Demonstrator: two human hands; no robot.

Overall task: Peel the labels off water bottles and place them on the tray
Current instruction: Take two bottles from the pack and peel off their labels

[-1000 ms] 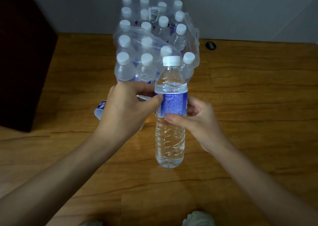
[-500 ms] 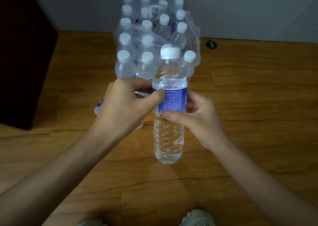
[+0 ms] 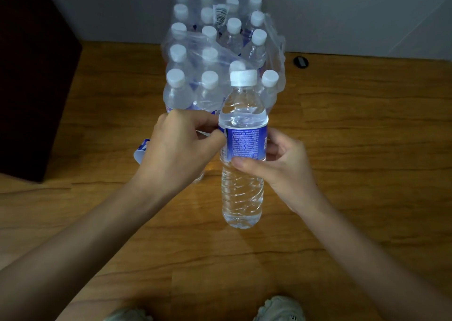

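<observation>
Your left hand (image 3: 181, 147) covers the label's (image 3: 245, 143) left edge, so you cannot tell whether it has lifted off the bottle (image 3: 242, 154). The label's print is too small to read. Behind that hand, a blue-and-white scrap (image 3: 141, 149) is mostly hidden, and the top edge cuts off the farthest packed bottles (image 3: 208, 39)

A clear water bottle (image 3: 242, 154) with a white cap (image 3: 243, 77) is held upright, its blue label (image 3: 245, 142) apparently lifting at the left edge.
</observation>
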